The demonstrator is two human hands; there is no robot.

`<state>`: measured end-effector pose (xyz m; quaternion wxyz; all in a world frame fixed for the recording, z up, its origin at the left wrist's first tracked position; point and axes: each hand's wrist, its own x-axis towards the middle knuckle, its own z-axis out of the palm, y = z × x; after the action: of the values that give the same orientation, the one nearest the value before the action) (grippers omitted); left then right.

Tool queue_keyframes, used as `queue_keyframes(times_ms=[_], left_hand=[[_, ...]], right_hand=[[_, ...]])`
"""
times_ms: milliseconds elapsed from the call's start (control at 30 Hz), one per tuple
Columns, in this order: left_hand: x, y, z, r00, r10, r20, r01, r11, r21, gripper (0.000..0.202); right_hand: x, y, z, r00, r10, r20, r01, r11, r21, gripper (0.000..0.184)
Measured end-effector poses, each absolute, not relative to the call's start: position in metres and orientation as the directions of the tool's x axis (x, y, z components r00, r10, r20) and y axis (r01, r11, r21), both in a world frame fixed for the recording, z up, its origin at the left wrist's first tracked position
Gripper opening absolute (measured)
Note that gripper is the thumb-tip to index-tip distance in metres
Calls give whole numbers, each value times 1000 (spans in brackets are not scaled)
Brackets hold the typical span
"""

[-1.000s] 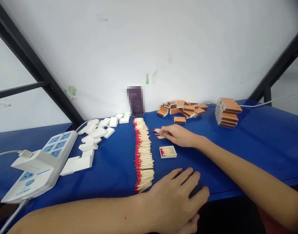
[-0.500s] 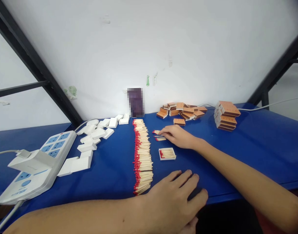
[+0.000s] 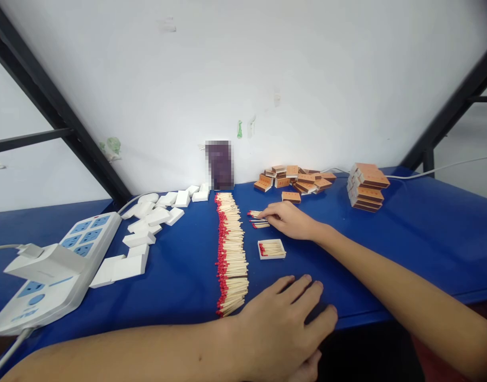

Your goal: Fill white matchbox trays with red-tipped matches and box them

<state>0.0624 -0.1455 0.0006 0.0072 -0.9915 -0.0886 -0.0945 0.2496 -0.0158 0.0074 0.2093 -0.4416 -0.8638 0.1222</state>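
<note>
My right hand (image 3: 290, 218) is over a few loose matches (image 3: 260, 225) lying on the blue tabletop. Its thumb and fingers are drawn together at the matches' plain ends, the red heads pointing left. Just nearer to me is a white matchbox tray (image 3: 271, 249) holding several matches. My left hand (image 3: 288, 321) rests palm down at the table's front edge, fingers spread, with nothing visible in it. Left of both hands runs a long row of matches (image 3: 232, 254), red heads to the left.
White empty matchbox trays (image 3: 158, 215) lie scattered on the left, beside a power strip (image 3: 84, 244) with a plugged-in charger (image 3: 46, 265). Orange matchbox sleeves (image 3: 306, 179) are heaped by the wall, and a stack of orange matchboxes (image 3: 366, 187) stands at the right.
The view has shifted slightly, so everything sits a little further left. Both hands keep nearly the same places, the right still at the loose matches.
</note>
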Motion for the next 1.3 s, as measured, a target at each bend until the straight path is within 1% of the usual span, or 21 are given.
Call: queue_keyframes(times_ms=[100, 167, 267, 367, 533, 700, 1133, 1200, 1300], left_hand=[[62, -146, 2, 967, 179, 179, 181, -984, 8, 51], [62, -146, 3, 967, 185, 173, 185, -983, 14, 50], [62, -146, 4, 968, 184, 172, 184, -983, 19, 49], [63, -145, 4, 967, 188, 174, 187, -982, 21, 48], [64, -146, 3, 967, 191, 168, 189, -982, 27, 51], [64, -146, 2, 967, 197, 160, 194, -980, 29, 53], [63, -145, 2, 969, 190, 157, 187, -982, 34, 51], [63, -145, 3, 969, 191, 156, 189, -982, 30, 51], [63, -146, 3, 969, 190, 157, 187, -982, 34, 50]], right_hand=[[248, -16, 8, -542, 801, 252, 692, 596, -406, 35], [248, -16, 7, -538, 802, 259, 677, 594, -434, 33], [247, -14, 4, -489, 835, 254, 685, 548, -481, 29], [245, -12, 4, -458, 855, 242, 710, 516, -479, 23], [243, -11, 10, -492, 839, 230, 698, 539, -472, 26], [243, -8, 10, -510, 832, 218, 693, 548, -468, 24], [249, -11, 14, -577, 795, 184, 633, 579, -514, 25], [250, -12, 14, -567, 803, 182, 635, 567, -525, 26], [250, -12, 12, -503, 838, 213, 653, 529, -542, 25]])
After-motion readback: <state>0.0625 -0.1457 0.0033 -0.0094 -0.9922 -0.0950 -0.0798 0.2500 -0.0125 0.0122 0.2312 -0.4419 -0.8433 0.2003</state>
